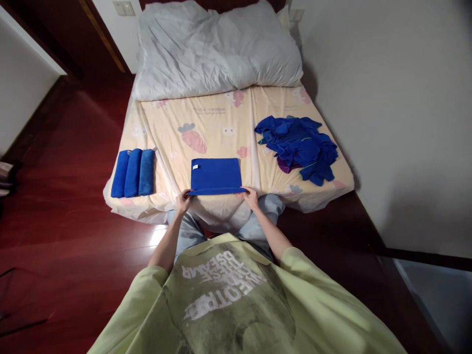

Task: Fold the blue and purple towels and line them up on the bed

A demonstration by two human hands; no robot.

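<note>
A blue towel (216,174) lies flat near the front edge of the bed, with a small white label at its upper left. Its near edge is turned over in a narrow strip. My left hand (183,201) pinches the left end of that strip, and my right hand (251,198) pinches the right end. Three rolled blue towels (133,173) rest side by side on the left of the bed. Over on the right is a loose heap of blue cloths (300,145), with a bit of purple cloth (287,166) showing underneath.
The bed carries a cream sheet (217,132) printed with carrots. A grey-white quilt (221,54) is bunched at the head end. A white wall (387,113) stands close on the right, and dark red floor (73,196) surrounds the left side.
</note>
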